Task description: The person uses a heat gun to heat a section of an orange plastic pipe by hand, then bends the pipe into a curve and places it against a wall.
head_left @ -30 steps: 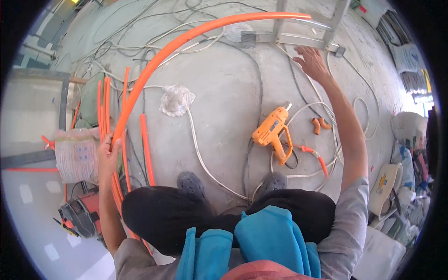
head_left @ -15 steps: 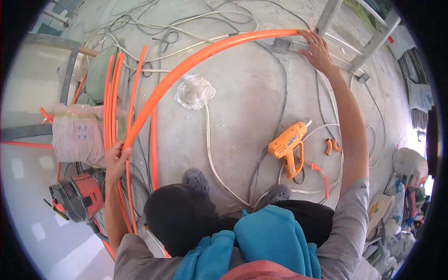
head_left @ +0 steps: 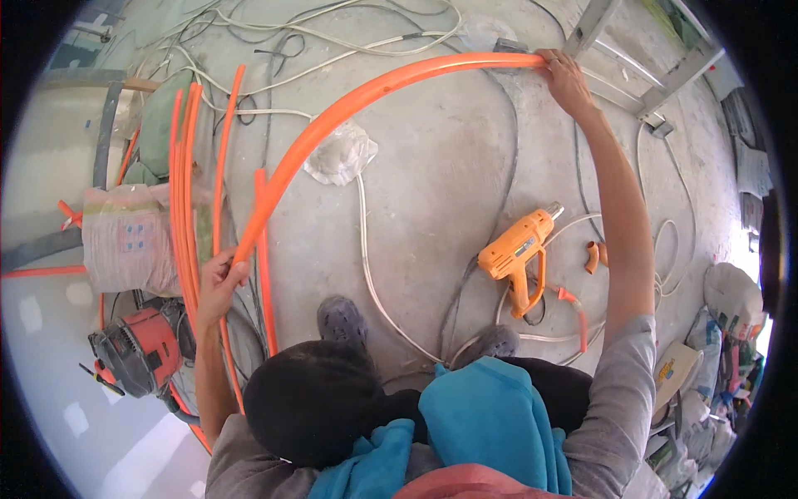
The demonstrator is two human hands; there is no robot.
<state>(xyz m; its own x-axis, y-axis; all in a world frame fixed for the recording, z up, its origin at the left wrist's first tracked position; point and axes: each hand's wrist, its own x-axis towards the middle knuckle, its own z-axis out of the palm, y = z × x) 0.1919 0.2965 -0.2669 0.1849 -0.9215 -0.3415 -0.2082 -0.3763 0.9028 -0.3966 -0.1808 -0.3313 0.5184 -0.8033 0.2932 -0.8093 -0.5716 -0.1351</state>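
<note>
A: How are the arms set?

B: The right arm is stretched far forward, nearly straight, with the right hand (head_left: 567, 79) on the far end of a long orange conduit pipe (head_left: 366, 93) bent into an arc over the concrete floor (head_left: 432, 183). The left arm is bent close to the body, the left hand (head_left: 218, 281) at the near end of the same pipe, low on the left.

A: Any containers about?

B: A translucent plastic sack (head_left: 126, 239) lies at the left with something pale inside; what it holds I cannot tell. More sacks and bags (head_left: 731, 333) are heaped at the right edge, contents unclear.

A: And the grip of each hand?

B: The left grip is closed around the pipe's near end, fingers wrapped over it. The right grip lies over the far end, fingers curled on the pipe; whether they close fully round it I cannot tell.

A: What lies around?

B: A bundle of straight orange pipes (head_left: 184, 183) rests on the floor just left of the arc. An orange heat gun (head_left: 519, 254) lies under the right forearm, with short orange fittings (head_left: 592, 256) beside it. A crumpled white bag (head_left: 341, 155) sits under the arc, white cables (head_left: 366, 274) trail across the floor, and a red power tool (head_left: 137, 349) sits by the left elbow.
</note>
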